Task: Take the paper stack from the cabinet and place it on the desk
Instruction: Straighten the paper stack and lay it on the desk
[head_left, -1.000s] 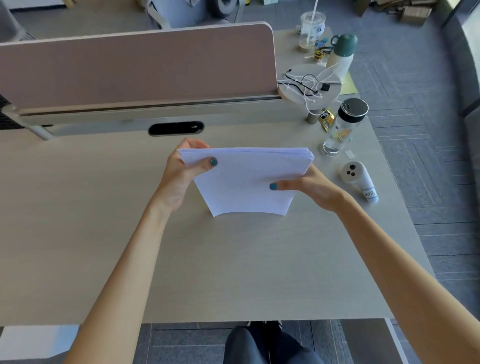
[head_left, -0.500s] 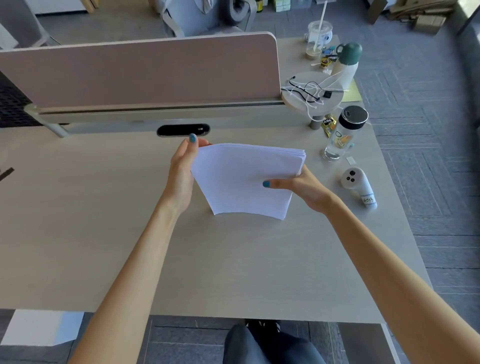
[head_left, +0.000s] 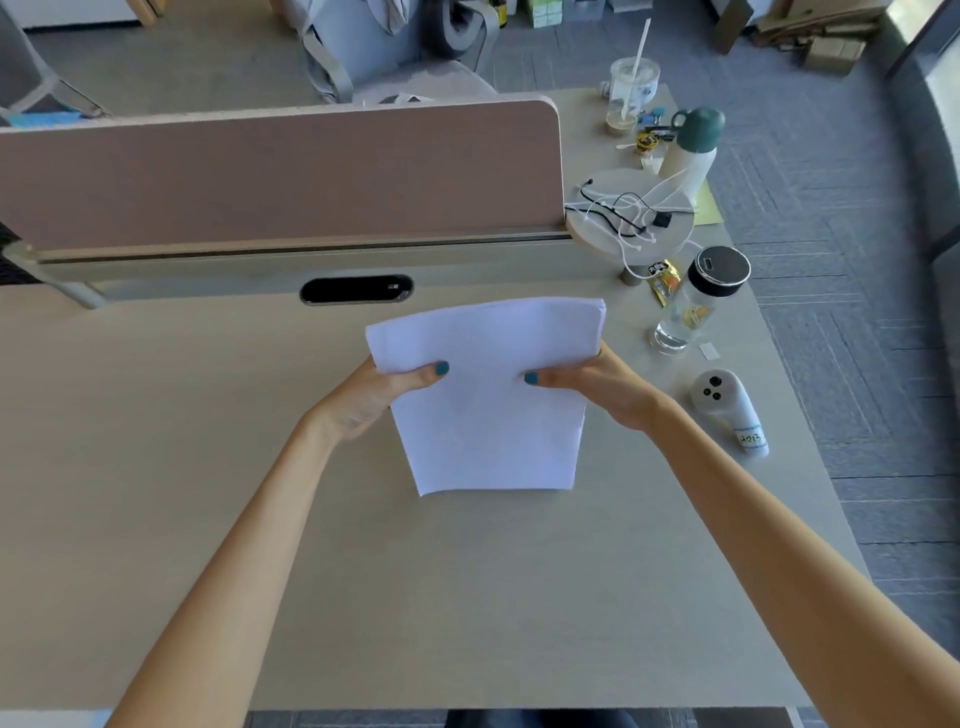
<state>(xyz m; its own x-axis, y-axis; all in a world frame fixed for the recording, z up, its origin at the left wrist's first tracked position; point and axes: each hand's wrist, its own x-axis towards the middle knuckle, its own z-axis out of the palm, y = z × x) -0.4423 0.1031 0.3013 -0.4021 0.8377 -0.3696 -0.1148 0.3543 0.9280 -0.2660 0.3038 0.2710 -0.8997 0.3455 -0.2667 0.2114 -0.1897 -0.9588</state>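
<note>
Both hands grasp the stack (head_left: 485, 395) at mid-height: the left hand (head_left: 374, 397) on one side edge, the right hand (head_left: 592, 387) on the other, thumbs across its face. Below the grip, its lower edge seems to rest on the counter (head_left: 208, 467). The sheets look light, floppy and prone to fanning, so holding both side edges suits them.

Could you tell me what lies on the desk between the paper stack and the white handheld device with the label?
In the head view, only the right hand gripping the paper stack fills that stretch; past its wrist, bare desk runs to the white handheld device.
</note>
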